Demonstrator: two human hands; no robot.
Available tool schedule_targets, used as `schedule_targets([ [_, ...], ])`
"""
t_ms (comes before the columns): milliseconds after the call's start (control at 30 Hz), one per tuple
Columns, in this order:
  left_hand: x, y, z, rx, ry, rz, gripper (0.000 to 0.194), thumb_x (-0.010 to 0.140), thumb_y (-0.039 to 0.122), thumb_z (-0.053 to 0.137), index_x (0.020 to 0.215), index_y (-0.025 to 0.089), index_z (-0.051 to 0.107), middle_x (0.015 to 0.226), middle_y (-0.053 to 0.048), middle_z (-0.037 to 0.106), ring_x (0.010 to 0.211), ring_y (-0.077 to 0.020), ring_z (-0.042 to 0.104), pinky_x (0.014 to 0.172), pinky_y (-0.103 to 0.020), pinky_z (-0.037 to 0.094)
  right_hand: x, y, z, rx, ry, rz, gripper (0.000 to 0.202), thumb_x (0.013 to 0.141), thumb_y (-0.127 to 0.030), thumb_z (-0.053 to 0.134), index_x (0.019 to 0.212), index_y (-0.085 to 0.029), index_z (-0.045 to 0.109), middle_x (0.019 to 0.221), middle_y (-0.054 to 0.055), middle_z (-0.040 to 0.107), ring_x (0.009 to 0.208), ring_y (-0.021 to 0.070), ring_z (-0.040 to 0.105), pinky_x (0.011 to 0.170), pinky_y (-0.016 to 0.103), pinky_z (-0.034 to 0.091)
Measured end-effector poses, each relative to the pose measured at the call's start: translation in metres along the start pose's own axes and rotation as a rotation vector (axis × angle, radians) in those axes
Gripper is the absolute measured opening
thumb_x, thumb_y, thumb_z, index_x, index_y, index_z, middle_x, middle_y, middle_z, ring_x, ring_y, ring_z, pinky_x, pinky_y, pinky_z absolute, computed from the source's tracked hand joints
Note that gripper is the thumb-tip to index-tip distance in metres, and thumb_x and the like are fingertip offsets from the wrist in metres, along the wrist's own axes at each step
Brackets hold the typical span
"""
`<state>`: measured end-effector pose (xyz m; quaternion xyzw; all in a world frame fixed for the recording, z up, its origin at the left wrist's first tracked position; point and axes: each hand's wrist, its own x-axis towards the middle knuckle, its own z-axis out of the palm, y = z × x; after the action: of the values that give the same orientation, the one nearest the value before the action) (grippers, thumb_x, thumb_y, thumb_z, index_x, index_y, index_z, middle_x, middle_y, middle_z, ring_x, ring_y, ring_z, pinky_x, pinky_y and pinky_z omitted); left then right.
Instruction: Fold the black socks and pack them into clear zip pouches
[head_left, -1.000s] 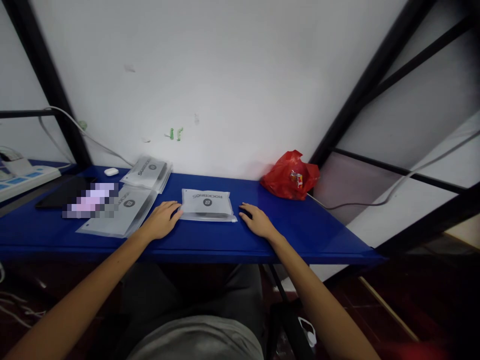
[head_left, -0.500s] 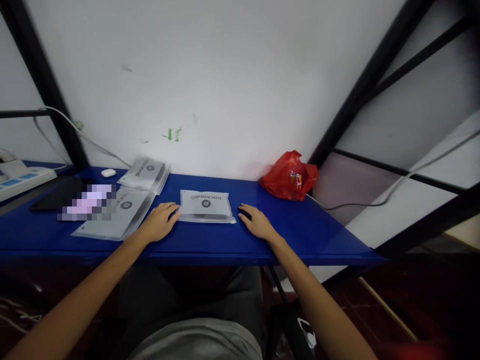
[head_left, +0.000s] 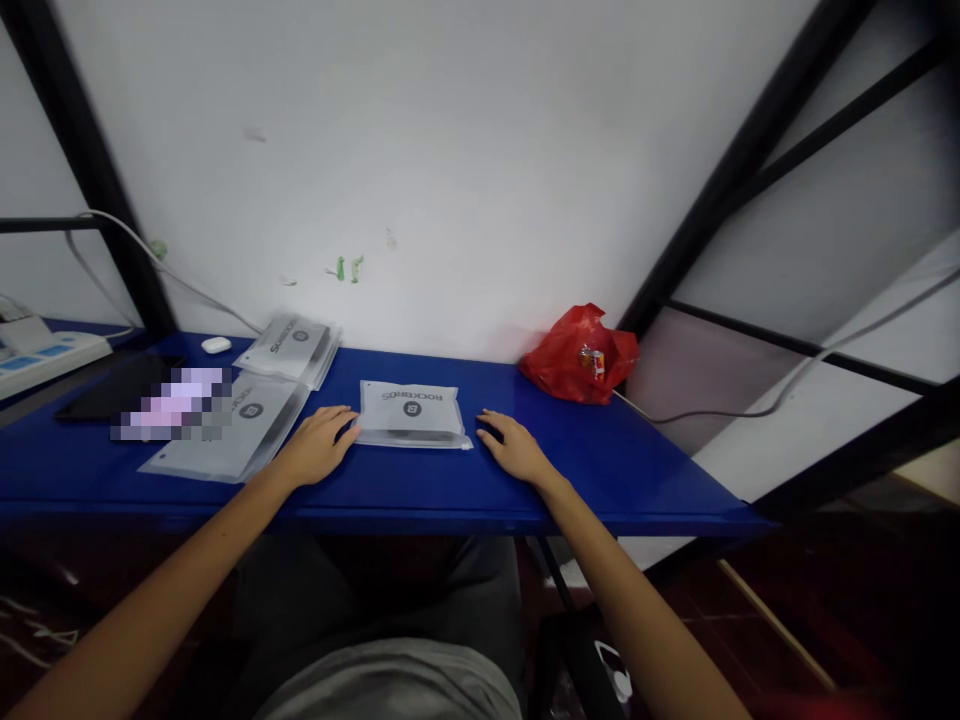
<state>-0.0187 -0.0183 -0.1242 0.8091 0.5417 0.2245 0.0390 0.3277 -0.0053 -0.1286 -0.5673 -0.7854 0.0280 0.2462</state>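
A frosted zip pouch (head_left: 412,410) printed ROCKBROS lies flat on the blue table (head_left: 420,488), its lettering upside down to me. My left hand (head_left: 321,445) rests on the table at the pouch's left edge, fingers apart, holding nothing. Just off the pouch's right edge, my right hand (head_left: 514,446) lies on the table, also open and holding nothing. More such pouches are on the left: a stack (head_left: 292,345) near the wall and another pouch (head_left: 240,430) in front of it, partly under a blurred bright-screened device (head_left: 176,400).
A red plastic bag (head_left: 581,355) stands at the back right. On the left are a dark flat tablet-like object (head_left: 112,390), a small white case (head_left: 216,345) and a white power strip (head_left: 56,360). Black metal bars frame both sides, and cables run along the wall.
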Motion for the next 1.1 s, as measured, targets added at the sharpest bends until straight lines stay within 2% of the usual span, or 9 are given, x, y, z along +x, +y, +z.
schedule_targets([
  [133,0.000,0.001,-0.002,-0.006,-0.012,-0.005,0.052,0.092,0.045,0.028,0.122,0.014,0.056,0.131,-0.012,0.053,0.126,-0.0251,0.043,0.108,-0.044,0.031,0.000,-0.002,-0.001,-0.008,-0.012,0.012,0.039,0.088,-0.033,0.047,0.120,-0.013,0.059,0.130,0.015,0.055,0.123,0.0249,0.049,0.105,0.043,0.037],
  [500,0.000,0.000,0.000,-0.004,0.003,0.000,0.049,0.091,0.045,0.029,0.119,0.017,0.057,0.130,-0.010,0.054,0.125,-0.0250,0.044,0.107,-0.044,0.032,0.000,-0.002,0.000,-0.007,0.001,0.008,0.037,0.088,-0.034,0.047,0.119,-0.017,0.060,0.129,0.013,0.056,0.122,0.0244,0.050,0.104,0.044,0.038],
  [933,-0.001,0.002,-0.003,-0.024,-0.010,0.000,0.051,0.092,0.045,0.027,0.124,0.015,0.053,0.131,-0.011,0.053,0.125,-0.0247,0.044,0.107,-0.043,0.032,0.000,-0.001,0.000,-0.006,0.000,0.010,0.037,0.088,-0.034,0.046,0.118,-0.017,0.060,0.128,0.013,0.057,0.122,0.0244,0.050,0.104,0.043,0.039],
  [1100,-0.003,0.008,-0.006,-0.051,0.068,0.035,0.051,0.093,0.044,0.028,0.130,0.015,0.046,0.135,-0.011,0.049,0.128,-0.0238,0.040,0.108,-0.041,0.030,-0.002,-0.013,-0.007,0.036,0.100,-0.011,0.038,0.088,-0.034,0.046,0.119,-0.016,0.059,0.129,0.013,0.056,0.123,0.0243,0.049,0.106,0.043,0.037],
])
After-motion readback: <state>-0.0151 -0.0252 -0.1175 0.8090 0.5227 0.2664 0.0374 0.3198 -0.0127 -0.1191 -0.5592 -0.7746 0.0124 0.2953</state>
